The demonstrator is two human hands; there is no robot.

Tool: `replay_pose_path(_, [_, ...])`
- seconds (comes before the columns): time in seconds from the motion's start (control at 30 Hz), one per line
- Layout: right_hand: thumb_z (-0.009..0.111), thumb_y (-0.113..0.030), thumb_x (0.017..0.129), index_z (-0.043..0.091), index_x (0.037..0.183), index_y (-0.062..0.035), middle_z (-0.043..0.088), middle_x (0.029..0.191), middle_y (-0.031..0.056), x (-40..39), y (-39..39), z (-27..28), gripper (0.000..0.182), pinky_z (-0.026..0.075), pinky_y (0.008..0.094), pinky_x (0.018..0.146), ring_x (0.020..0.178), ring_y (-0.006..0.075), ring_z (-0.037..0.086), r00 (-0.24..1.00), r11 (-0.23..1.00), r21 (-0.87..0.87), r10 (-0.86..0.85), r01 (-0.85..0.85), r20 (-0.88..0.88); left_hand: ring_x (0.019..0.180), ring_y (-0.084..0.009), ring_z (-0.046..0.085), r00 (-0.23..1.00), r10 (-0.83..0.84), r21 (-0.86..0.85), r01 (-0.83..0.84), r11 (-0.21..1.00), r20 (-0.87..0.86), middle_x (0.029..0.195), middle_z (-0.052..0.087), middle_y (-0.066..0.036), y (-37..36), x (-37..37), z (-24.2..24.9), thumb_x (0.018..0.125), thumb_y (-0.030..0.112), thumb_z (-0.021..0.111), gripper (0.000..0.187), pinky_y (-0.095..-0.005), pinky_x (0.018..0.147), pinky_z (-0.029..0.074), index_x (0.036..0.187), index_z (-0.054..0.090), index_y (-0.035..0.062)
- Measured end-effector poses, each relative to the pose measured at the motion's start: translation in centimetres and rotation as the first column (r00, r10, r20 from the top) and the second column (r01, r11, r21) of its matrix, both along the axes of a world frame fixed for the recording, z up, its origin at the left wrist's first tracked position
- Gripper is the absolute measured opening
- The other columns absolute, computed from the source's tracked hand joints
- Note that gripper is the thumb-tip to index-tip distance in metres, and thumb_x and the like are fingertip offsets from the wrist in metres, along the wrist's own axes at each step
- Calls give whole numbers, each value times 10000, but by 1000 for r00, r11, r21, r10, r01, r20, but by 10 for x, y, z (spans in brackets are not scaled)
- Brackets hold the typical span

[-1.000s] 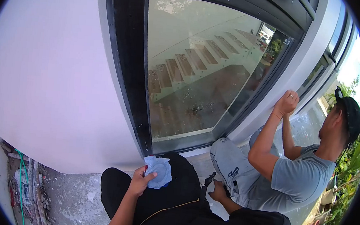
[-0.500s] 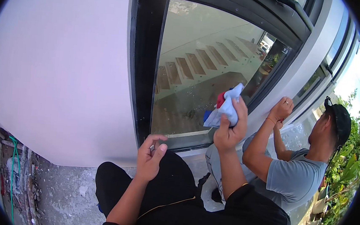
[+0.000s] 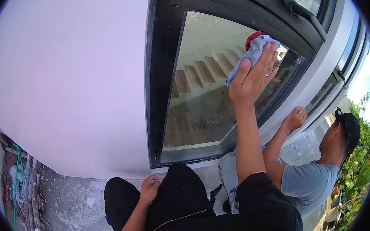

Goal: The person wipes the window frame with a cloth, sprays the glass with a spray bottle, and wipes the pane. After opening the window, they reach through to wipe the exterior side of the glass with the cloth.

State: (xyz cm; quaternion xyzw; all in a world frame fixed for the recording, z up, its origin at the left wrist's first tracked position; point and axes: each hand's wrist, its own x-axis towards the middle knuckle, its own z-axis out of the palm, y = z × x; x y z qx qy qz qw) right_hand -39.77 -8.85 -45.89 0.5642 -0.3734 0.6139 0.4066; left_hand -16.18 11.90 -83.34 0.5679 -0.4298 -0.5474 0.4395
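Note:
My right hand [image 3: 254, 79] presses a light blue and red cloth [image 3: 254, 53] to the upper right part of the window pane [image 3: 198, 112]. The fingers point up, with the cloth bunched beneath them and the thumb; a ring shows on one finger. Stairs show in the glass, and small specks mark its lower part. Down by my knees, my left hand [image 3: 149, 191] is closed with the fingers curled in. Whether anything small sits in it I cannot make out.
The dark window frame [image 3: 157, 91] borders a white wall [image 3: 75, 72]. A black handle [image 3: 304, 14] juts out at the top. Close on my right crouches another person [image 3: 308, 179] in a grey shirt and cap. Branches and a green hose [image 3: 17, 176] lie at the lower left; potted plants line the right.
My right hand has carried the cloth up onto the upper pane. My left hand has dropped toward my knees and its fingers have closed. The other person's hand has shifted slightly lower.

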Motion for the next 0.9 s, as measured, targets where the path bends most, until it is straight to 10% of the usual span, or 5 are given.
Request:
replay_pose_path(0.13, [398, -425, 1058, 547, 1456, -91, 464, 1550, 141, 74, 21, 1, 541, 47, 595, 1212, 1500, 340, 317, 997, 996, 84, 31, -25, -66, 805, -142, 607, 991, -58, -49, 64, 997, 124, 862, 693, -80, 1, -11, -2, 923, 147, 665, 150, -299, 763, 476, 907, 648, -1])
replay_pose_path(0.23, [390, -385, 1061, 539, 1457, -59, 466, 1537, 184, 41, 23, -31, 534, 41, 598, 1204, 1491, 417, 302, 815, 995, 69, -18, 71, -579, 768, -127, 586, 995, -17, -26, 19, 999, 94, 829, 678, -69, 4, -5, -3, 924, 149, 668, 148, -294, 735, 468, 906, 648, 3])
replay_pose_path(0.4, [441, -413, 1046, 545, 1473, -160, 422, 1586, 125, 33, 6, 12, 507, 52, 655, 1175, 1516, 370, 277, 988, 999, -32, 21, -16, 153, 715, -118, 547, 998, 68, 28, -68, 997, -13, 774, 642, -46, -4, 5, -12, 928, 151, 669, 140, -297, 697, 454, 912, 651, 14])
replay_pose_path(0.5, [473, -413, 1031, 577, 1442, -135, 418, 1578, 153, 74, 34, -29, 507, 68, 627, 1177, 1517, 376, 269, 927, 972, 209, -18, 104, -374, 710, -117, 541, 999, 26, 14, -26, 1000, 20, 763, 630, -42, 1, 1, -12, 929, 158, 671, 139, -294, 691, 452, 916, 655, 20])
replay_pose_path(0.9, [688, -325, 897, 677, 1352, -240, 544, 1058, 72, 24, 38, -5, 463, 281, 421, 917, 974, 258, 502, 880, 985, 18, -144, 170, -453, 615, -140, 560, 984, 88, -196, -57, 979, 154, 703, 630, -71, -7, 9, -17, 899, 182, 692, 154, -318, 605, 453, 921, 663, 32])
